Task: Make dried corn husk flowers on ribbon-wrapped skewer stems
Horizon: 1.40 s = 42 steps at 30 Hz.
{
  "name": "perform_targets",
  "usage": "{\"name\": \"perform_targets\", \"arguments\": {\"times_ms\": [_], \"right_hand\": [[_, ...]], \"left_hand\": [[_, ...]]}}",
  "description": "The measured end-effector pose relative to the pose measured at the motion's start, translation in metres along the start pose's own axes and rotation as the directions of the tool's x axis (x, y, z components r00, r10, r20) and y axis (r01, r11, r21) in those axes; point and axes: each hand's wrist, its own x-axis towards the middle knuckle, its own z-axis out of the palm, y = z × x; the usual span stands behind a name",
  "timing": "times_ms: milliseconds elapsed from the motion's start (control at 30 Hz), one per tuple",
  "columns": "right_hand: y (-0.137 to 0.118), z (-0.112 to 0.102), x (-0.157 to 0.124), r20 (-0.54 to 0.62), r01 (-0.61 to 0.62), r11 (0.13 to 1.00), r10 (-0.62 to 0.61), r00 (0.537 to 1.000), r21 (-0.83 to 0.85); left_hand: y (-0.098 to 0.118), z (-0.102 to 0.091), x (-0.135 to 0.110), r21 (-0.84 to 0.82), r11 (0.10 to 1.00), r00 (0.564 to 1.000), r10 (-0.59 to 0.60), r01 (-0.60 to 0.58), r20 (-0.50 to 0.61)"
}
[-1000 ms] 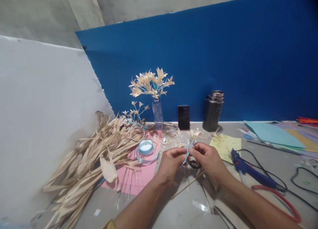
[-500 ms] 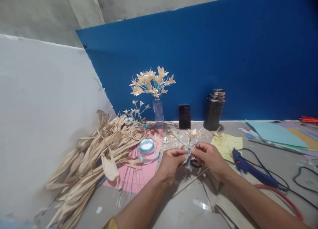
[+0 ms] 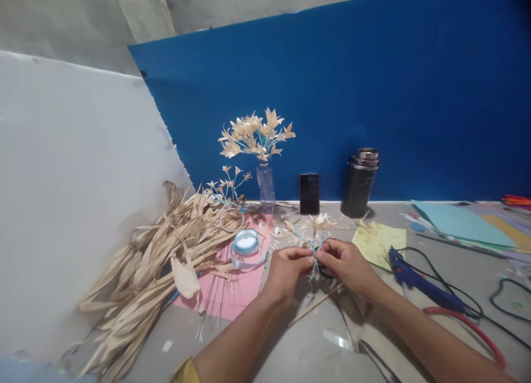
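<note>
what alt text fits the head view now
Left hand and right hand pinch a spray of cream papery flowers on blue stems above a grey table. Behind stand a clear bottle of flowers, a black phone and a dark metal flask; tan dried husks lie left.

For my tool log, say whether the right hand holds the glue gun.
No: the right hand pinches blue stems, and the glue gun lies to its right.

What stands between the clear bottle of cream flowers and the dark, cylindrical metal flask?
A black, rectangular phone, standing upright; the head view shows it.
</note>
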Motion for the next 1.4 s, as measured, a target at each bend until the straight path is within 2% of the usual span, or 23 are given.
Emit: {"name": "perform_targets", "arguments": {"times_ms": [133, 267, 433, 567, 767, 1000, 1200, 1400], "right_hand": [[0.004, 0.008, -0.002, -0.128, 0.063, 0.99, -0.079, 0.989, -0.126], [0.004, 0.008, -0.002, -0.176, 0.072, 0.987, -0.097, 0.98, -0.144], [0.004, 0.008, -0.002, -0.155, 0.075, 0.992, -0.091, 0.984, -0.105], [0.008, 0.009, -0.001, -0.115, 0.017, 0.997, -0.026, 0.993, -0.077], [0.015, 0.007, 0.003, -0.133, -0.027, 1.0, 0.025, 0.991, -0.012], [0.01, 0.006, 0.001, -0.151, -0.045, 0.993, 0.061, 0.987, 0.11], [0.004, 0.002, -0.002, -0.037, -0.117, 0.959, 0.13, 0.991, 0.257], [-0.003, -0.001, -0.002, -0.012, -0.135, 0.929, 0.148, 0.989, 0.344]], "left_hand": [[-0.002, 0.0, 0.0, -0.004, 1.0, 1.0, -0.009, 0.01, 0.004], [-0.002, 0.002, -0.003, 0.007, 1.0, 0.999, 0.014, -0.014, 0.046], [0.0, 0.003, -0.005, 0.162, 0.978, 0.991, 0.131, -0.134, 0.031], [0.002, 0.005, -0.007, 0.235, 0.955, 0.983, 0.181, -0.183, 0.031], [0.0, 0.008, -0.012, 0.311, 0.911, 0.959, 0.282, -0.269, 0.005], [0.002, 0.007, -0.008, 0.257, 0.951, 0.985, 0.168, -0.172, 0.038], [0.005, -0.005, 0.005, 0.134, 0.989, 0.97, 0.03, -0.063, 0.24], [0.009, -0.007, 0.008, 0.089, 0.987, 0.942, 0.098, -0.133, 0.322]]}}
